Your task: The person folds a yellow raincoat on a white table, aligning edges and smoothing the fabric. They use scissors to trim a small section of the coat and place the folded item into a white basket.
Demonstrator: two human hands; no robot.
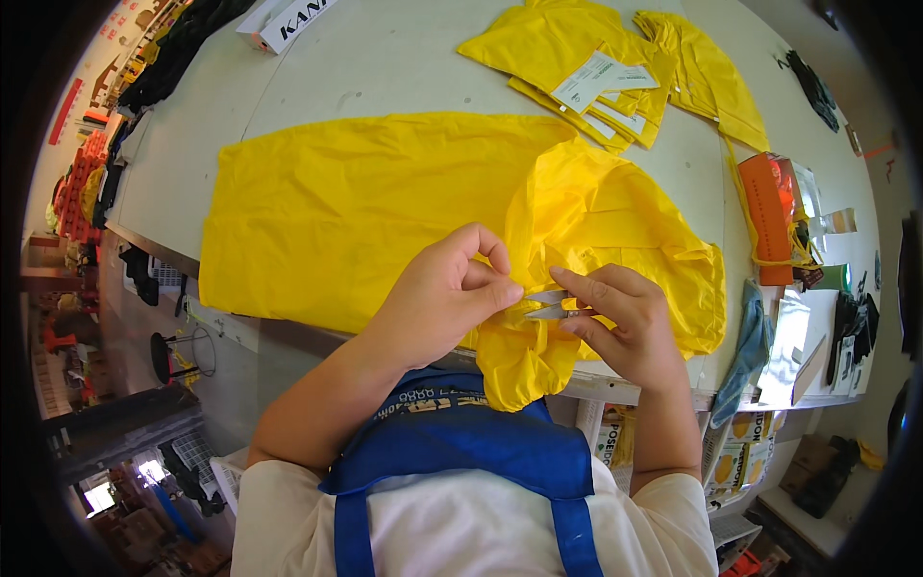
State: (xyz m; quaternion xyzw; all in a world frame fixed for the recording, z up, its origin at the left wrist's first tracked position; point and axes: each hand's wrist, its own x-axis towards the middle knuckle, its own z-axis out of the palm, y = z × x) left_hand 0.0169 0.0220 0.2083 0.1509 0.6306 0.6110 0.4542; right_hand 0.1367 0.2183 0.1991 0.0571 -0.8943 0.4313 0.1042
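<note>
A yellow garment (356, 207) of thin smooth fabric lies across the table, flat on the left and bunched up on the right. Part of it hangs over the near edge against my blue apron (461, 438). My right hand (625, 322) grips a pair of thread snips (550, 312), their two pointed metal blades spread apart and aimed left. Just left of the blades, the thumb and forefinger of my left hand (437, 303) are pinched together over the garment. Whatever sits between those fingertips is too small to make out.
Folded yellow garments (562, 48) with white paper labels (601, 77) lie at the far side. On the right stand an orange box (766, 216) and a blue-grey cloth (745, 351) draped over the table edge. A white box (286, 24) is at the far left.
</note>
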